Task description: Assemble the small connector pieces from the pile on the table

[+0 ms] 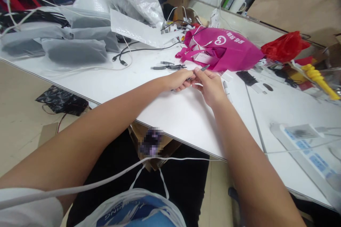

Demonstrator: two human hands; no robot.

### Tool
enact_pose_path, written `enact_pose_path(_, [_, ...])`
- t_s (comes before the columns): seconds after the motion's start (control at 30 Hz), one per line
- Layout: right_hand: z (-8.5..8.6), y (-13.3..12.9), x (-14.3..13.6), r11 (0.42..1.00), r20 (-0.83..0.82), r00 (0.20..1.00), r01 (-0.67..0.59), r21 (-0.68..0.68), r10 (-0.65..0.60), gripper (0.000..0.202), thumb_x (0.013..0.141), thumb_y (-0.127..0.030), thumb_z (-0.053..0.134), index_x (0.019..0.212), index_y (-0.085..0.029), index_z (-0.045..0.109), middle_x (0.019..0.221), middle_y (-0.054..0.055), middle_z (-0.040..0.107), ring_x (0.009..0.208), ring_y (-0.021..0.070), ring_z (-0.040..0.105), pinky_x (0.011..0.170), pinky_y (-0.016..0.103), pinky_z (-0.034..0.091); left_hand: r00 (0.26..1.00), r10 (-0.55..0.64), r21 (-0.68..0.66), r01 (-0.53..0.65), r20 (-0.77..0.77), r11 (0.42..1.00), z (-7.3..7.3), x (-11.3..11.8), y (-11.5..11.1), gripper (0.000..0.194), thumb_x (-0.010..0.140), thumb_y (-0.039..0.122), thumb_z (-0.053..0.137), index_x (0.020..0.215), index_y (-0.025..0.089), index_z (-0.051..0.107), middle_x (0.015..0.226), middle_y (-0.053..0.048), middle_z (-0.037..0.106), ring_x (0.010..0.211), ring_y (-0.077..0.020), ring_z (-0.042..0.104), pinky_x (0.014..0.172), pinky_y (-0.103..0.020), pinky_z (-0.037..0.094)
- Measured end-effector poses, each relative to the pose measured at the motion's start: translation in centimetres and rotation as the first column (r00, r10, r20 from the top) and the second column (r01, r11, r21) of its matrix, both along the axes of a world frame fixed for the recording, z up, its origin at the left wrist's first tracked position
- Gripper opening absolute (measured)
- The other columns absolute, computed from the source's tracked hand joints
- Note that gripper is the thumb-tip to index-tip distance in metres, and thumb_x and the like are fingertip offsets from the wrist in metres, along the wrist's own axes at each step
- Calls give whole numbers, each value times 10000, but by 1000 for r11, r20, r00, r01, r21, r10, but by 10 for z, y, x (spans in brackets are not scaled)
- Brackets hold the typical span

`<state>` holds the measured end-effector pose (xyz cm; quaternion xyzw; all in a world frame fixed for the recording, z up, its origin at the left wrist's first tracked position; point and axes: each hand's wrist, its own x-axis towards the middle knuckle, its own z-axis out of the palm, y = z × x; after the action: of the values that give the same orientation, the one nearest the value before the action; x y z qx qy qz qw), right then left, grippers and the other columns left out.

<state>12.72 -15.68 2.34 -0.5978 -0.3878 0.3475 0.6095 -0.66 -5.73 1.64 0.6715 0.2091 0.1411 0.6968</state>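
Observation:
My left hand (179,79) and my right hand (210,86) meet over the white table, fingers closed and touching. A dark pen (205,67) pokes out past the right hand's fingertips. Its middle is hidden by the fingers. A dark tip also shows under the left hand, whose fingers are curled round; I cannot tell whether it belongs to the same pen. Just beyond the left hand, several black-and-clear pens (169,66) lie in a loose pile. Beside my right wrist lies a pale, slim item (227,90), too blurred to name.
Behind the hands stands a magenta bag (234,49). Grey wrapped packages (77,51) sit at the left, near black cables (122,62). A white power strip (306,152) is at the right. A white cable (106,184) crosses in front of my body, above a plastic bag (133,209).

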Motion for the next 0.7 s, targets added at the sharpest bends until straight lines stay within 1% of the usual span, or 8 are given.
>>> enact_pose_path(0.07, [0,1,1,1000,-28,1000,-4,-2,4,493,838,-667,1028,865,-252,763,723,-41,684,707,127,687,651,234,570,1000,6,-13,-6,7,1000,1,0,-1,360,1027,359,615,711,247,485,654,72,236,541,-90,132,557,-322,54])
enact_pose_path(0.17, [1,3,3,999,-85,996,12,42,-8,483,856,-696,1003,922,-277,772,722,-66,629,680,117,663,631,230,566,999,13,-19,-13,35,1000,5,-2,-3,312,993,291,625,708,234,508,660,69,240,546,-90,150,571,-325,62])
enact_pose_path(0.23, [1,4,5,997,-84,996,40,66,-35,483,866,-679,1003,883,-278,735,719,-75,594,660,106,642,618,222,555,999,28,-15,-27,34,1000,7,-2,-5,286,981,270,634,721,230,522,652,68,251,543,-92,161,575,-325,68])
enact_pose_path(0.3, [-1,6,6,995,-49,996,77,69,-74,534,860,-654,1020,802,-266,659,700,-77,572,638,101,613,596,218,536,999,43,0,-43,17,999,8,-3,-7,271,1013,275,627,764,233,530,646,72,274,532,-93,171,568,-321,81])
enact_pose_path(0.4, [-8,8,6,988,-3,991,132,77,-133,637,851,-636,1039,723,-257,543,649,-76,533,606,101,555,561,216,511,997,63,94,-65,34,993,6,-3,-11,235,1122,302,597,902,245,539,680,67,384,518,-101,275,548,-311,167])
enact_pose_path(0.5, [-10,10,6,984,-9,988,157,86,-156,679,844,-643,1044,711,-257,502,629,-80,501,590,100,523,538,209,498,992,101,245,-116,73,962,3,-2,-12,220,1180,273,590,977,256,508,749,47,509,565,-109,412,578,-303,273])
enact_pose_path(0.6, [-7,9,5,990,-40,992,123,69,-120,657,836,-654,1044,739,-259,528,666,-80,531,593,96,548,529,207,497,989,109,336,-137,100,932,2,0,-11,267,1202,219,536,942,249,480,749,51,514,607,-111,429,634,-293,312])
enact_pose_path(0.7, [-4,7,5,994,-48,995,95,49,-92,611,846,-655,1034,769,-260,574,694,-75,571,606,91,581,540,202,507,990,85,382,-122,113,916,0,1,-9,328,1220,222,460,895,236,502,726,52,490,636,-125,424,681,-300,333])
